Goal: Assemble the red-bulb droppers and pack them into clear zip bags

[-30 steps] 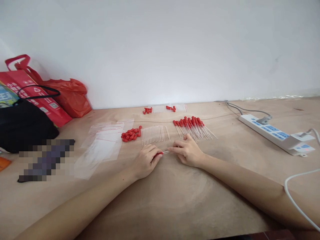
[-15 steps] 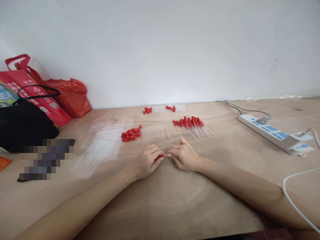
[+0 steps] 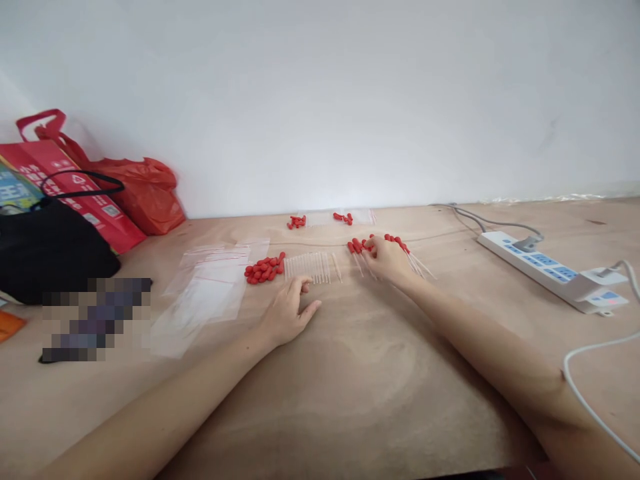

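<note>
My left hand (image 3: 287,313) rests on the table with nothing in it, thumb and fingers apart. Just beyond its fingertips lies a row of clear glass dropper tubes (image 3: 306,267). Left of those tubes is a heap of red rubber bulbs (image 3: 264,269). My right hand (image 3: 389,260) is over the pile of red-bulbed droppers (image 3: 397,241), its fingers pinched at a dropper among them. The hand hides the middle of the pile and most of what it pinches.
Clear zip bags (image 3: 213,283) lie at the left, near a blurred dark object (image 3: 97,323). Farther back are more red bulbs (image 3: 297,222) by a clear bag (image 3: 320,219). Red bags (image 3: 143,193) and a black bag (image 3: 55,250) stand far left; a power strip (image 3: 535,263) with cables lies right.
My hands have parted. The right one has moved away and right to the dropper pile; the left has let go of the red bulb and opened, staying near its place.
</note>
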{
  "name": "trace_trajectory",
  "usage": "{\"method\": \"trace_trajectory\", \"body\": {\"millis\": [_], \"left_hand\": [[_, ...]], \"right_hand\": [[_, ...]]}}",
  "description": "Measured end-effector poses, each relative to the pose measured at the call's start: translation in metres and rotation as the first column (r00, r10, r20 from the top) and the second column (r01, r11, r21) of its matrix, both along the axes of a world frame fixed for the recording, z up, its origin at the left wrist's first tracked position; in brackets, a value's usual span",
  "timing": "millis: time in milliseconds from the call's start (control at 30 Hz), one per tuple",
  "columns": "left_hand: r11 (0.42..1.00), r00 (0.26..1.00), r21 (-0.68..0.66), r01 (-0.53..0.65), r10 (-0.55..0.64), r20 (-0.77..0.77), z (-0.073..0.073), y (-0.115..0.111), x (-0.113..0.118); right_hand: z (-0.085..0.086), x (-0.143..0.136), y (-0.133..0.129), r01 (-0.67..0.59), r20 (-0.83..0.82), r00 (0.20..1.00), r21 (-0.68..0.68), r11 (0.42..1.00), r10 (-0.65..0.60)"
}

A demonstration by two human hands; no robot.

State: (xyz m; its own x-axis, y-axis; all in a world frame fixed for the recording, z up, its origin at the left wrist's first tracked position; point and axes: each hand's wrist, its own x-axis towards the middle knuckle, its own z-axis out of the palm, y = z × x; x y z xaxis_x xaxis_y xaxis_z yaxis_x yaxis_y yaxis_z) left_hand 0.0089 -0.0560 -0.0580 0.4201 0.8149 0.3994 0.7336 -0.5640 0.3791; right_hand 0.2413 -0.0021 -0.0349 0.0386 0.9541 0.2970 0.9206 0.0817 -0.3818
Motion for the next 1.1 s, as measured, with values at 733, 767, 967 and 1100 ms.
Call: {"method": "trace_trajectory", "body": {"millis": [733, 767, 967, 1100], "left_hand": [[0.997, 0.996, 0.008, 0.077, -0.076, -0.054, 0.003, 0.0, 0.003], [0.997, 0.996, 0.034, 0.068, -0.066, -0.061, 0.002, 0.0, 0.003], [0.941, 0.967, 0.267, -0.21, 0.24, -0.084, 0.009, 0.008, -0.007], [0.87, 0.876, 0.175, -0.46, 0.477, -0.07, 0.034, 0.044, -0.023]], "right_hand": [[-0.008, -0.038, 0.019, 0.034, 0.181, 0.983, -0.102, 0.994, -0.015], [-0.008, -0.043, 0.018, 0.026, 0.176, 0.984, -0.122, 0.992, -0.004], [-0.008, -0.064, 0.017, 0.002, 0.232, 0.972, -0.175, 0.985, 0.039], [-0.009, -0.069, 0.018, -0.04, 0.243, 0.966, -0.17, 0.985, 0.082]]}}
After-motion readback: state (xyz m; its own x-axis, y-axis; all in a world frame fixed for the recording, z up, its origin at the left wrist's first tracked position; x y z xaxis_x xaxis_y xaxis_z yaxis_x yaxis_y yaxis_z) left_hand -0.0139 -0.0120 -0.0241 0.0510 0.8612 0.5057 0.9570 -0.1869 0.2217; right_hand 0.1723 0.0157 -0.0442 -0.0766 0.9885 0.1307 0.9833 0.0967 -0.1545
